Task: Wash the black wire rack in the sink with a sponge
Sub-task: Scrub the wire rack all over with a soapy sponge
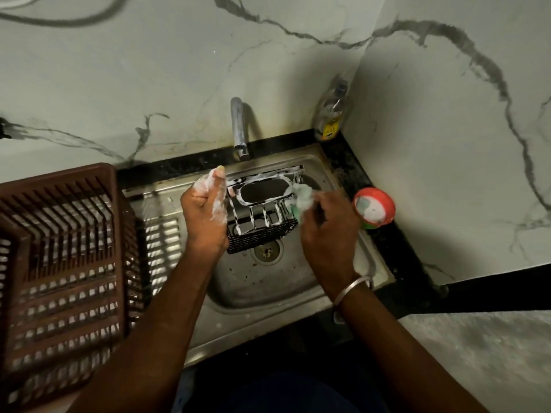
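Where the steel sink (262, 296) sits in the corner of the marbled walls (149, 70), its basin is the widest thing in front of you. One brown slatted dish basket (59, 263) stands over the draining board (161, 234) to its left, close against the basin edge. Your two hands meet over the far half of the basin. Your left hand (205, 213), smeared with foam, is curled round the left end of the one black wire rack (262, 231), thumb pointing up toward the wall. Your right hand (328, 231) pinches the one green sponge (301, 201), also foamy, against the rack's right end. The rack lies tilted between the two hands, foam along its bars, its near lower edge just above the drain (266, 252) and its far rim below the single tap (238, 126). The near half of the basin, under your forearms, is bare steel. On the right the room is tighter: a black counter strip (396, 248) runs along the basin, carrying one round red tub (374, 207) with a white top just beside your right hand. In the far corner stands one clear bottle (331, 114) with a yellow label. One thin metal bangle (353, 289) rings your right wrist.
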